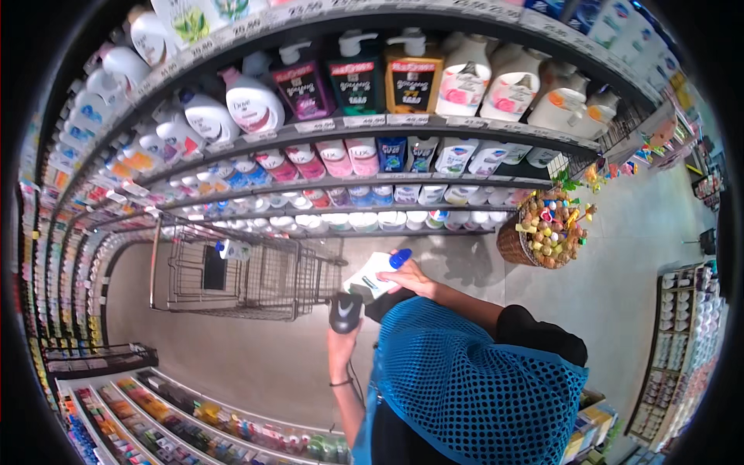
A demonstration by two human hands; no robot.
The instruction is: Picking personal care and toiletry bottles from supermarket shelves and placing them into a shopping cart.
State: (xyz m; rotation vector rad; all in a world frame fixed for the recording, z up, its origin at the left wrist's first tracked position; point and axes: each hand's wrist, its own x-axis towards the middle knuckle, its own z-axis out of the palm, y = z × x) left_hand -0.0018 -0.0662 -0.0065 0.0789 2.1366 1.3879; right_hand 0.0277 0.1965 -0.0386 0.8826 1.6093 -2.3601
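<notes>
My left hand (343, 343) grips a black handheld barcode scanner (346, 314), its cable hanging down beside the wrist. The scanner's head points toward a white plastic bottle (365, 276) with a blue cap (401, 258). That bottle is held tilted by my right hand (410, 277), close to the scanner and in front of my blue mesh vest (465, 378). The bottle's label bears writing too small to make out. Left of the hands stands a wire shopping cart (232, 273), and a similar white bottle (235, 250) with a blue top lies in it.
Ahead, shelves (360, 131) hold rows of body wash bottles, including a pink-capped Dove bottle (253, 103). A wicker basket (512, 239) of small toys or ornaments stands at the right. Low product shelves (226, 418) line the lower left. Another rack (668, 354) stands far right.
</notes>
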